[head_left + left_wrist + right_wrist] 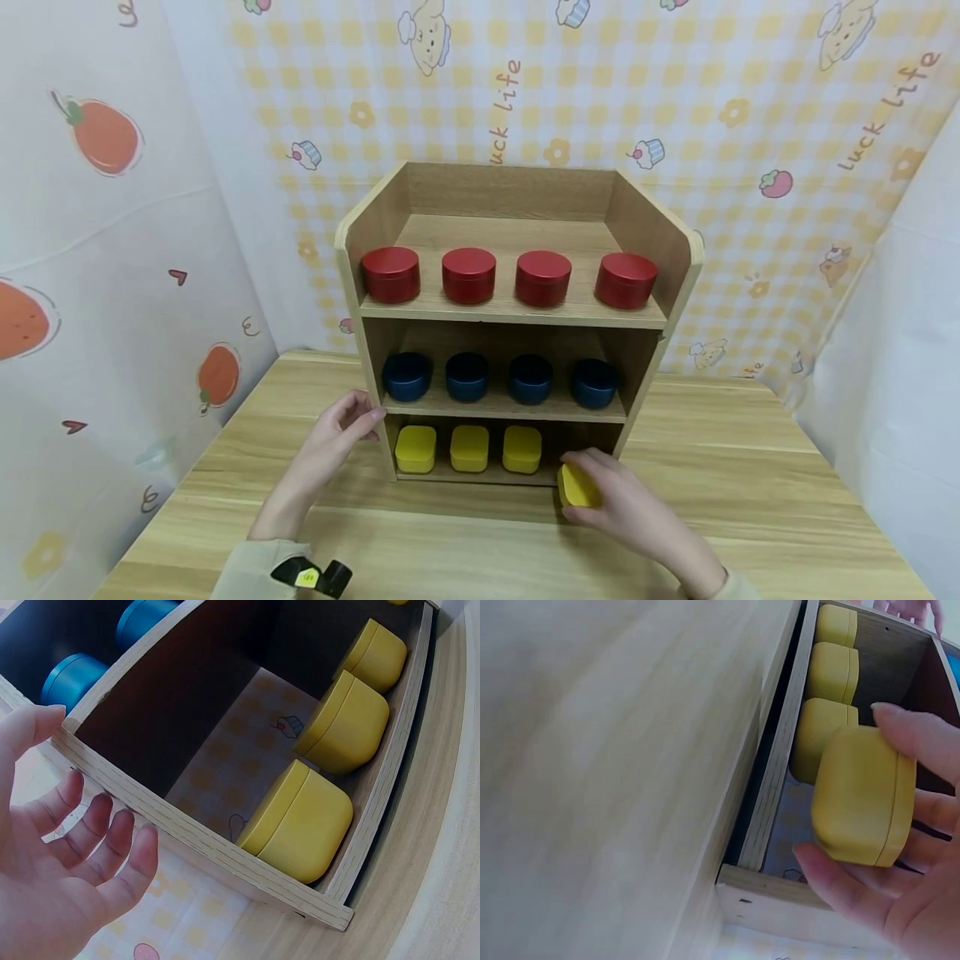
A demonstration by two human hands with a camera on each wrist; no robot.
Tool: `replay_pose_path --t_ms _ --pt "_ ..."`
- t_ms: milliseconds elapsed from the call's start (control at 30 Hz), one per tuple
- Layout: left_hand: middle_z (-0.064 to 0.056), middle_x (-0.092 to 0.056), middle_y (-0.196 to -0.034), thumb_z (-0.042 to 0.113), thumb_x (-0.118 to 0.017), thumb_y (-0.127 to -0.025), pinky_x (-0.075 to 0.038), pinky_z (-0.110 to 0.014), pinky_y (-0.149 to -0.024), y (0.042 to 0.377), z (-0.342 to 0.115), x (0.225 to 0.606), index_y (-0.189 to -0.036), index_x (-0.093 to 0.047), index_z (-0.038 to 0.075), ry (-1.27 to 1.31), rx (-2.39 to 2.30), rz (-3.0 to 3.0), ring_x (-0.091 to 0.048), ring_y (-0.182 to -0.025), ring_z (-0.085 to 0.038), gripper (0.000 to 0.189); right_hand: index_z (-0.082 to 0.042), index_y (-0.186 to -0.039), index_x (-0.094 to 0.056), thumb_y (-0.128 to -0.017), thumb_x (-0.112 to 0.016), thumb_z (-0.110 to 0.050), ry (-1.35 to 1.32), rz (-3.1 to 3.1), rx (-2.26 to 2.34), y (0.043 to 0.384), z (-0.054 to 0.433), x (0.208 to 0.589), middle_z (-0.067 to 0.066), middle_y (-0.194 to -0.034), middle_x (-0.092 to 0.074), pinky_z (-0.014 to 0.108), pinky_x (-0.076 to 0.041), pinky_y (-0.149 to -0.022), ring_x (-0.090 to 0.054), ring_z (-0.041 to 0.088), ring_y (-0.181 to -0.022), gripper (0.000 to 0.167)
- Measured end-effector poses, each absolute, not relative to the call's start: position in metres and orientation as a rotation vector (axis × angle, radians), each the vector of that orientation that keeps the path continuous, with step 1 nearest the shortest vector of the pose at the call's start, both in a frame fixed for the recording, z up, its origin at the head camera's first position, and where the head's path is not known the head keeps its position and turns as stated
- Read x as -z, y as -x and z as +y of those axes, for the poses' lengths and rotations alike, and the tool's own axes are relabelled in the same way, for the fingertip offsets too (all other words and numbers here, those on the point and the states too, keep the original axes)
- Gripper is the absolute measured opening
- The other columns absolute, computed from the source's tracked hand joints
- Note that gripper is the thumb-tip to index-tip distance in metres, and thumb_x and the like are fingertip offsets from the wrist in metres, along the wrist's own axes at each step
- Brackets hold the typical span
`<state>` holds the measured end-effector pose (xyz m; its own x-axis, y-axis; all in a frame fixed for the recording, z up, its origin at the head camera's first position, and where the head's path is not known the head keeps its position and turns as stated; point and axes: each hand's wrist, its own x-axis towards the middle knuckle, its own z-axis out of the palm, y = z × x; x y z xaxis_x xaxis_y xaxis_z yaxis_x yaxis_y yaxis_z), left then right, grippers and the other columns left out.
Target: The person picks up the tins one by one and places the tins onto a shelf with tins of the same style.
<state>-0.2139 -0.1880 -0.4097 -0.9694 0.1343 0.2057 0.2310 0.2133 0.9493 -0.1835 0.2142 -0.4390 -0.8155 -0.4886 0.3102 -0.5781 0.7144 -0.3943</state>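
A three-tier wooden shelf point(495, 315) stands on the table. My right hand point(621, 505) grips a yellow square tin point(577, 487) with rounded corners, thumb on one side and fingers on the other. The tin is in front of the bottom tier's right end; in the right wrist view the same tin point(861, 796) overlaps the row behind it. Three more yellow tins point(469, 448) stand along the bottom tier. At the shelf's left side is my left hand point(339, 435), its thumb tip at the front edge and its fingers loosely bent beside the side panel point(169, 825).
Several round red tins point(468, 275) line the top tier, and several round blue tins point(467, 377) the middle one. Wooden tabletop point(757, 483) extends on both sides of the shelf. Patterned cloth point(300, 100) hangs behind and at the sides.
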Motion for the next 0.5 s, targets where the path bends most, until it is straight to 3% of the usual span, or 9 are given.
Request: replay_pose_path --t_ms 133,367,500 --pt "-0.015 -0.054 -0.1 0.023 -0.06 -0.099 -0.055 -0.028 -0.08 0.213 -0.189 0.41 -0.11 -0.053 -0.002 0.354 1.888 -2.387 -0.055 -0.091 -0.021 0.028 -0.003 -0.125 -0.06 -0.076 -0.084 -0.023 -0.807 -2.766 -0.665 0.186 0.206 0.437 0.005 -0.113 -0.062 0.033 -0.056 -0.077 -0.058 0.013 -0.09 0.058" --pt "-0.016 -0.054 -0.1 0.022 -0.06 -0.099 -0.056 -0.032 -0.081 0.213 -0.19 0.408 -0.111 -0.053 -0.003 0.377 1.885 -2.379 -0.055 -0.092 -0.021 0.028 -0.002 -0.125 -0.06 -0.077 -0.084 -0.023 -0.613 -2.826 -0.613 0.189 0.193 0.433 0.018 -0.121 -0.061 0.05 -0.051 -0.093 -0.059 0.036 -0.109 0.058" --pt "-0.015 -0.054 -0.099 0.022 -0.06 -0.099 -0.056 -0.034 -0.081 0.212 -0.189 0.408 -0.111 -0.053 -0.003 0.379 1.894 -2.372 -0.055 -0.091 -0.021 0.028 0.001 -0.125 -0.06 -0.078 -0.083 -0.021 -0.568 -2.825 -0.567 0.192 0.188 0.435 0.021 -0.125 -0.058 0.053 -0.048 -0.096 -0.056 0.04 -0.113 0.056"
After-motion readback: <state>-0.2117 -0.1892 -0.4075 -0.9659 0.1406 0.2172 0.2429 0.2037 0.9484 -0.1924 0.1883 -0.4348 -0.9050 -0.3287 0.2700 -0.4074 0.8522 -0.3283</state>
